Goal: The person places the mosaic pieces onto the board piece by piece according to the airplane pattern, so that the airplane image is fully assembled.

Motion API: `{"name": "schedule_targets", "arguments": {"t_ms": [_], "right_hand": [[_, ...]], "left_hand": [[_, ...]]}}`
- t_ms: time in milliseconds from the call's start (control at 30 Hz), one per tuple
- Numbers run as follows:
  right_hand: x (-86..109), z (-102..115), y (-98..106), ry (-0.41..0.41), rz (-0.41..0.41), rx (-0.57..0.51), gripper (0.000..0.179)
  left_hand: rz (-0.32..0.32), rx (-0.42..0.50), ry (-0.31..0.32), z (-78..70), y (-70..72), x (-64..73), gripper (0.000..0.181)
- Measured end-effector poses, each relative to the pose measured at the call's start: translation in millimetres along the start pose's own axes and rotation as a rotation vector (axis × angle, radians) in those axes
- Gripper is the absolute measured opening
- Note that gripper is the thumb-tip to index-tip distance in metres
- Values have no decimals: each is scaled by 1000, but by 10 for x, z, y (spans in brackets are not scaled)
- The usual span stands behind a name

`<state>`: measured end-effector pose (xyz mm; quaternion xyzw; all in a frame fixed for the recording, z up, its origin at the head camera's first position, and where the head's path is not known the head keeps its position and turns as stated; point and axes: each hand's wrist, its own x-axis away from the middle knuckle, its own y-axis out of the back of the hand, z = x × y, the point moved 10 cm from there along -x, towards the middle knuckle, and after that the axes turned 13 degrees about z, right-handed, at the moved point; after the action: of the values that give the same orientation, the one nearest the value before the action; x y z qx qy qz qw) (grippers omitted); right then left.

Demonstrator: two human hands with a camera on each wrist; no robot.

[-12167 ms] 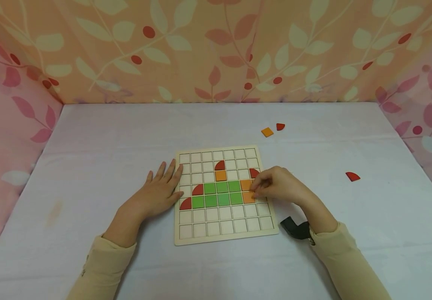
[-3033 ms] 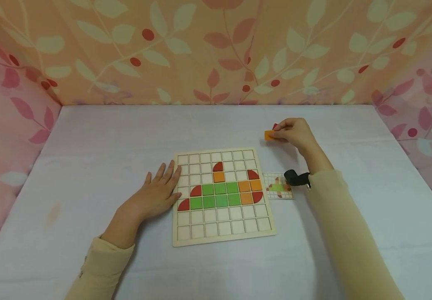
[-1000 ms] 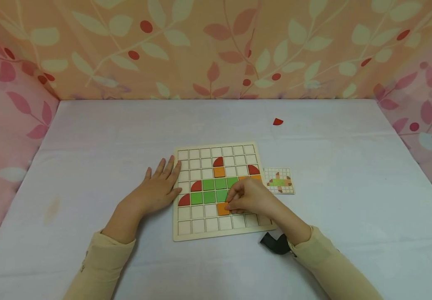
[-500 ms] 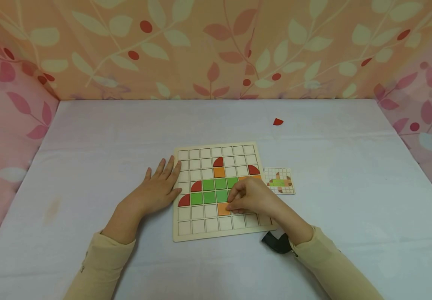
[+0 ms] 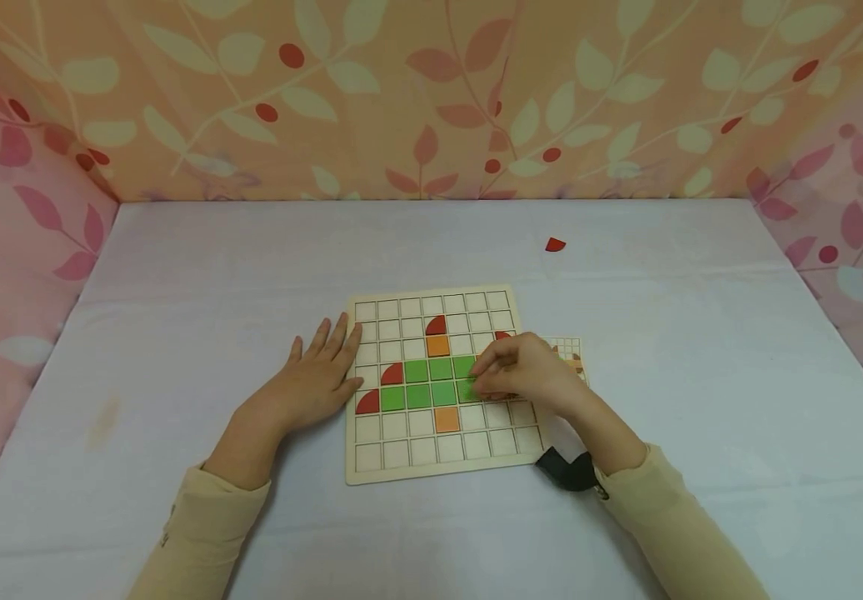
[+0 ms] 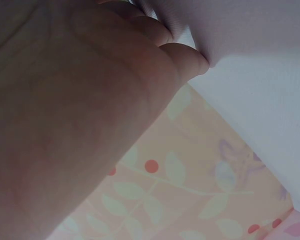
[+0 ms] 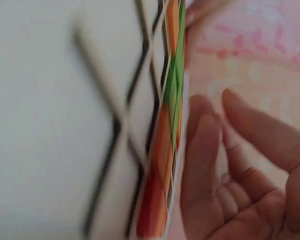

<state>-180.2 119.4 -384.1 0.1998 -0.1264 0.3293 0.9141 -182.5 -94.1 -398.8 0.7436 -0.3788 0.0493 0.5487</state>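
My left hand rests flat, fingers spread, with its fingertips at the left edge of the wooden grid board. Over the board's right part hovers my right hand, fingers loosely bent; the right wrist view shows thumb and fingers apart with nothing between them. An orange square tile sits in a cell below the green tiles. Higher up, another orange tile lies under a red quarter-circle tile. Two more red quarter-circles fill cells at the left. The right hand hides several tiles at the board's right.
One loose red quarter-circle lies on the white cloth behind the board. A small pattern card lies right of the board, partly behind my right hand. A black strap piece sticks out by the right wrist. Flowered curtains surround the table.
The loose orange tile was picked up, put into a lower cell and let go; my right hand then moved up and right. Earlier, a red quarter-circle from the right went onto the board.
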Motion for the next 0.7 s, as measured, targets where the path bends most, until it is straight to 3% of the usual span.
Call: {"name": "schedule_targets", "arguments": {"t_ms": [333,700], "right_hand": [[115,-80,754,-45,-203,49,19],[198,-110,1331,11,-373,4,27]], "left_hand": [[-5,-9,6,2,4,8,68],[-5,-1,4,3,-4,0,68]]}}
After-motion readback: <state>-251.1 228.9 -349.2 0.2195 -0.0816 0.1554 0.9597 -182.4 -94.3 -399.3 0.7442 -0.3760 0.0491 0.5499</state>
